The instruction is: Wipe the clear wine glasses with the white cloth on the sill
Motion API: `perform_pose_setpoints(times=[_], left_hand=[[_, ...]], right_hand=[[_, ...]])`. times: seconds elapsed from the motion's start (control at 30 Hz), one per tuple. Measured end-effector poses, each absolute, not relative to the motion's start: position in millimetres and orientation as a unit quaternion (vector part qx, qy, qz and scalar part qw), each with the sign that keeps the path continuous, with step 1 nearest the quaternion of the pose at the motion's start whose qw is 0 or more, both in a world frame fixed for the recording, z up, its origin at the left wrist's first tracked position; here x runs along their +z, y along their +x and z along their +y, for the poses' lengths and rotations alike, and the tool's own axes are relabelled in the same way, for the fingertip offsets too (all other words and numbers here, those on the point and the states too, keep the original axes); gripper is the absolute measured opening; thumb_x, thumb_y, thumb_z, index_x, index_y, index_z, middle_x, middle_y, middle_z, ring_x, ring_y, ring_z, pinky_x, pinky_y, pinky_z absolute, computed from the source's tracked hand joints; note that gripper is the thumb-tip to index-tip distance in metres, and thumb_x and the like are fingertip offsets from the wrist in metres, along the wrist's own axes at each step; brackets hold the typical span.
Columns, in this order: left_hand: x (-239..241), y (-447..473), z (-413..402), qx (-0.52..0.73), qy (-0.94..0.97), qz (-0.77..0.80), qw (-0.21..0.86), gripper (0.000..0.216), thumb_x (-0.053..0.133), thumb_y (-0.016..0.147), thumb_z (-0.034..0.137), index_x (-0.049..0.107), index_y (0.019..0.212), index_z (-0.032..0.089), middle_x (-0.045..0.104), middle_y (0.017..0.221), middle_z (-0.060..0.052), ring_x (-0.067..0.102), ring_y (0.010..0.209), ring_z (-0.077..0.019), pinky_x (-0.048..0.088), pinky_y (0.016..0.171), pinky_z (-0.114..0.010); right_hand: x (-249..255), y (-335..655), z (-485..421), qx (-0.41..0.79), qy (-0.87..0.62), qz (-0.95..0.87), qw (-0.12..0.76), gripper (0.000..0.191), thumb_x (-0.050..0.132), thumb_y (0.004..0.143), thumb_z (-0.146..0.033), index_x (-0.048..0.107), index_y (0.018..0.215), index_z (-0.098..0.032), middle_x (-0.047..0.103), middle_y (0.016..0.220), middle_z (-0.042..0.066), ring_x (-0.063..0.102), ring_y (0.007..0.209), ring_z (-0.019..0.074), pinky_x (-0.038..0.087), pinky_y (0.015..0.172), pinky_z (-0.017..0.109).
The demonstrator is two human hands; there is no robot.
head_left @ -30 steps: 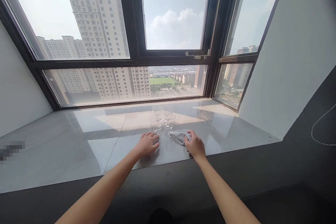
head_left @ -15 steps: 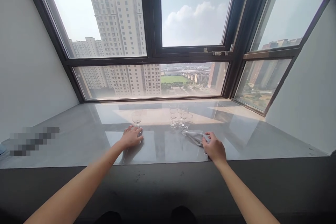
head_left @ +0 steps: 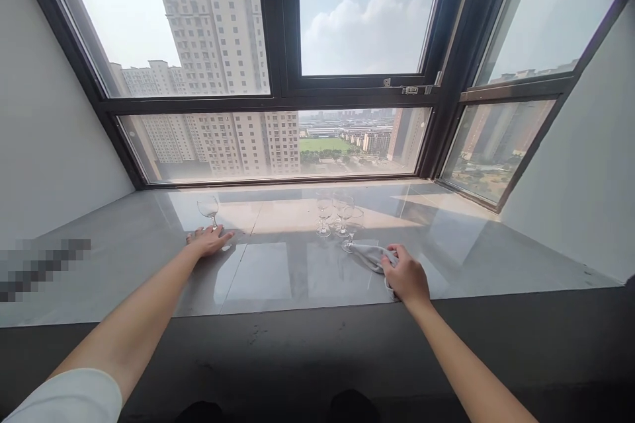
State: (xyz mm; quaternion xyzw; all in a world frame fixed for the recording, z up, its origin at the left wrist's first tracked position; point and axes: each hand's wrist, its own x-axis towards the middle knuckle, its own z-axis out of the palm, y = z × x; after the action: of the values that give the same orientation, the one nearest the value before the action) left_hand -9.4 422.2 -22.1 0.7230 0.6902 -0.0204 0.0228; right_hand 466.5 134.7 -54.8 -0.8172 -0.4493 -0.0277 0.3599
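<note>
My left hand (head_left: pixel 208 242) rests on the grey window sill (head_left: pixel 268 277), its fingers pressed on the foot of a clear wine glass (head_left: pixel 208 207) that stands upright, apart at the left. My right hand (head_left: pixel 407 275) lies closed on a crumpled grey cloth (head_left: pixel 370 254) at the sill's front right. Just behind the cloth stands a tight cluster of three more wine glasses (head_left: pixel 338 214), all upright. The cloth's far end touches the foot of the nearest one.
A large dark-framed window (head_left: pixel 282 89) runs along the back of the sill, with white walls (head_left: pixel 44 139) on both sides. A dark ledge (head_left: pixel 317 344) borders the sill's front edge. A blurred patch lies at the far left.
My left hand has slid one wine glass away from the cluster, leftward along the sill. My right hand has stayed on the cloth. The view has shifted slightly.
</note>
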Motion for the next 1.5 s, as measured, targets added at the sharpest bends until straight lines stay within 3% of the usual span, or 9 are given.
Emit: perform_pose_setpoints(times=[0.4,0.57,0.7,0.83,0.9,1.07,1.17,1.37,1.5], left_hand=[[-2,-3,423,-0.055,0.719,0.692,0.042,0.079,0.027,0.084,0.077,0.052,0.136,0.023,0.043,0.149,-0.017,0.029,0.139,-0.0448,0.011,0.109,-0.07],[3,-3,414,-0.052,0.729,0.681,0.031,0.082,0.022,0.087,0.076,0.049,0.138,0.018,0.049,0.142,-0.019,0.042,0.129,-0.0432,0.018,0.107,-0.066],[-1,7,396,-0.043,0.707,0.705,-0.017,0.087,0.018,0.085,0.079,0.042,0.146,0.022,0.042,0.147,-0.024,0.043,0.13,-0.0459,0.02,0.105,-0.066],[3,36,370,-0.049,0.688,0.718,-0.1,0.087,0.026,0.081,0.08,0.057,0.134,0.018,0.047,0.143,-0.025,0.043,0.128,-0.0479,0.016,0.105,-0.067],[7,61,354,-0.053,0.713,0.688,-0.125,0.083,0.026,0.082,0.079,0.064,0.125,0.018,0.052,0.139,-0.023,0.044,0.127,-0.0461,0.017,0.106,-0.066],[7,147,318,-0.027,0.845,0.528,-0.076,0.068,0.021,0.091,0.067,0.061,0.124,0.023,0.061,0.124,-0.017,0.054,0.117,-0.0354,0.039,0.096,-0.05],[2,198,305,-0.026,0.91,0.411,-0.056,0.065,0.022,0.091,0.068,0.06,0.125,0.027,0.062,0.121,-0.014,0.058,0.113,-0.0325,0.04,0.096,-0.047],[-4,249,302,0.027,0.918,0.396,-0.013,0.058,0.025,0.094,0.064,0.059,0.124,0.027,0.059,0.126,-0.013,0.059,0.112,-0.0305,0.042,0.095,-0.047],[-13,262,306,0.064,0.927,0.371,0.002,0.06,0.028,0.093,0.066,0.05,0.137,0.031,0.046,0.146,-0.013,0.049,0.128,-0.0336,0.034,0.106,-0.052]], right_hand=[[-56,466,135,-0.036,-0.829,-0.422,0.365,0.023,0.054,0.086,-0.033,0.063,0.105,-0.023,0.07,0.094,0.008,0.062,0.08,0.0216,0.035,0.065,0.028],[-52,464,133,-0.032,-0.835,-0.417,0.358,0.023,0.053,0.088,-0.032,0.062,0.106,-0.021,0.07,0.095,0.008,0.062,0.079,0.0208,0.034,0.063,0.027],[-49,462,133,-0.022,-0.837,-0.424,0.345,0.022,0.05,0.09,-0.032,0.061,0.106,-0.022,0.069,0.093,0.007,0.062,0.08,0.0204,0.033,0.062,0.026],[-50,461,136,-0.028,-0.844,-0.419,0.334,0.022,0.05,0.09,-0.033,0.061,0.106,-0.022,0.069,0.092,0.007,0.063,0.081,0.0206,0.033,0.063,0.026],[-49,460,137,-0.027,-0.85,-0.411,0.327,0.023,0.05,0.09,-0.033,0.061,0.106,-0.022,0.069,0.091,0.007,0.063,0.081,0.021,0.033,0.063,0.027],[-47,459,138,-0.016,-0.856,-0.405,0.321,0.024,0.048,0.09,-0.033,0.062,0.107,-0.022,0.069,0.087,0.006,0.063,0.079,0.0206,0.033,0.061,0.026],[-46,458,137,-0.013,-0.858,-0.402,0.32,0.025,0.048,0.09,-0.033,0.062,0.107,-0.022,0.069,0.087,0.007,0.063,0.079,0.0204,0.032,0.06,0.026],[-46,458,138,-0.018,-0.858,-0.404,0.316,0.025,0.047,0.09,-0.032,0.063,0.107,-0.022,0.069,0.088,0.006,0.063,0.077,0.0195,0.033,0.061,0.026],[-46,458,138,-0.03,-0.855,-0.409,0.317,0.025,0.048,0.09,-0.031,0.063,0.107,-0.022,0.069,0.088,0.006,0.062,0.078,0.0194,0.032,0.061,0.026]])
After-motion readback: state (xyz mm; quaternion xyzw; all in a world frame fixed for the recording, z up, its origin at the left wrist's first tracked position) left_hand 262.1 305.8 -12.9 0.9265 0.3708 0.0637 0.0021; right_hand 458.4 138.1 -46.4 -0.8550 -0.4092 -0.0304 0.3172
